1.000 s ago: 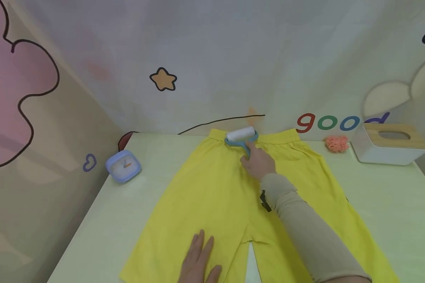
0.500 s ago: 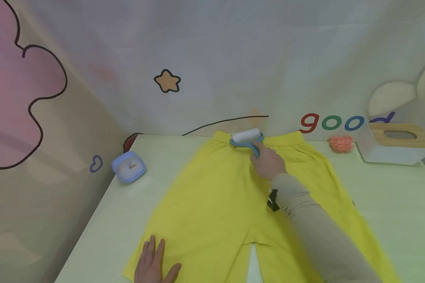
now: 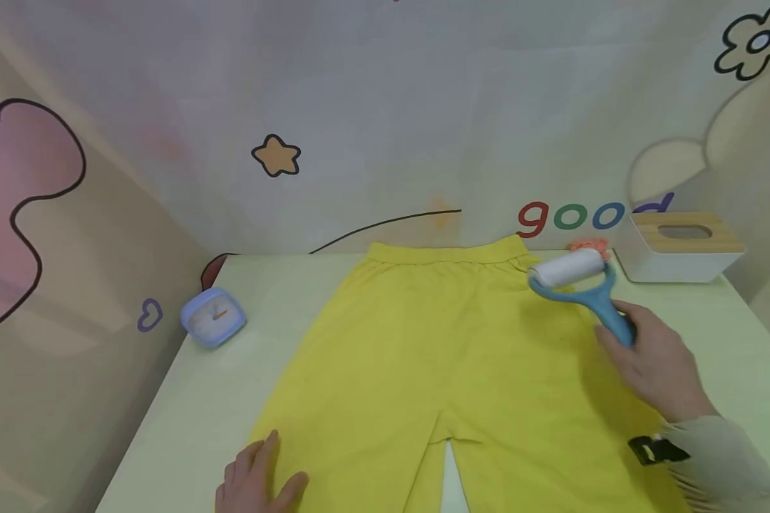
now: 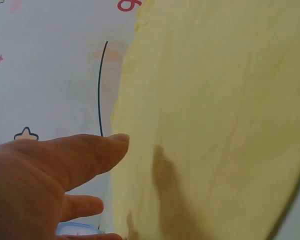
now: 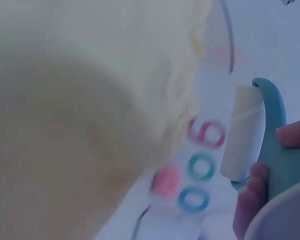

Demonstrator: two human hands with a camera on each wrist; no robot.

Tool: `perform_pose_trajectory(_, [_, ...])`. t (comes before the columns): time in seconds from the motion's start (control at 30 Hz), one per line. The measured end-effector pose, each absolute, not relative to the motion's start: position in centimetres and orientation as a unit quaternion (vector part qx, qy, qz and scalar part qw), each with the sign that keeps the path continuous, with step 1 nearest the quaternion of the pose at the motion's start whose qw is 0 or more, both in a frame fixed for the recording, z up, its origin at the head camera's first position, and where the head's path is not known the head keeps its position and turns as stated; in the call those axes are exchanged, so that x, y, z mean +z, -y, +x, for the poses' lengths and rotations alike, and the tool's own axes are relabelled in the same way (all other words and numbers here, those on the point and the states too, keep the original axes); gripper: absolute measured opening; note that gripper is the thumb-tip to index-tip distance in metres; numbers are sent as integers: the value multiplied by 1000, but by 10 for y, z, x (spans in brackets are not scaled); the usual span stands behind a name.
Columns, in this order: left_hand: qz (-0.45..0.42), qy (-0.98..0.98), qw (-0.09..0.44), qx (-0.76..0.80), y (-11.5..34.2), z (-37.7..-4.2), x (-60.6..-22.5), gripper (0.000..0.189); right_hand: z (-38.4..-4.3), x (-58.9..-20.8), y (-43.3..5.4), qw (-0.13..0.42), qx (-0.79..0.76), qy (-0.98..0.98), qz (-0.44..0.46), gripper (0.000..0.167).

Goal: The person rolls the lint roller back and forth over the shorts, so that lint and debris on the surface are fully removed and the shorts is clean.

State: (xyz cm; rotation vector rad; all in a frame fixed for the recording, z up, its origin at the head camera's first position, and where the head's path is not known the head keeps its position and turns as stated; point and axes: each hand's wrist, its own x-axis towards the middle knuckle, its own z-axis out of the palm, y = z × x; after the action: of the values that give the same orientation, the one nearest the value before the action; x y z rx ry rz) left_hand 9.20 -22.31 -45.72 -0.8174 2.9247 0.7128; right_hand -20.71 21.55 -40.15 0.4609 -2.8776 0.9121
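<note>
Yellow trousers (image 3: 411, 342) with an elastic waistband lie spread on the pale green table. My right hand (image 3: 664, 363) grips the blue handle of a lint roller (image 3: 567, 268), whose white roll is raised over the upper right side of the trousers and overlaps their edge in the head view. The right wrist view shows fingers (image 5: 253, 192) curled round the handle, with the lint roller's white roll (image 5: 244, 134) off the cloth. My left hand (image 3: 253, 481) is at the lower left leg of the trousers, fingers and thumb spread. In the left wrist view its thumb (image 4: 97, 150) is extended over the yellow cloth.
A blue clock (image 3: 213, 317) stands near the table's left edge. At the back right are a white tissue box (image 3: 670, 263) with a wooden lid and a coral-pink yarn bundle (image 3: 587, 246), partly hidden behind the lint roller. A printed cloth wall (image 3: 372, 128) borders the table's back.
My right hand has lifted the lint roller from the waistband's middle and carried it to the right. My left hand has slid left across the trouser leg to its outer side.
</note>
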Motion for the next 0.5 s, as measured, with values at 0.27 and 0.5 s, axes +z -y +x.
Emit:
perform_pose_trajectory(0.27, [-301,-926,47,222,257,90,-451,79,-203,-437,-301,16,284,957,50,68])
perform_pose_trajectory(0.5, [-260,-943,37,204,261,88,-452,72,-211,-453,-330,68,288,954,53,53])
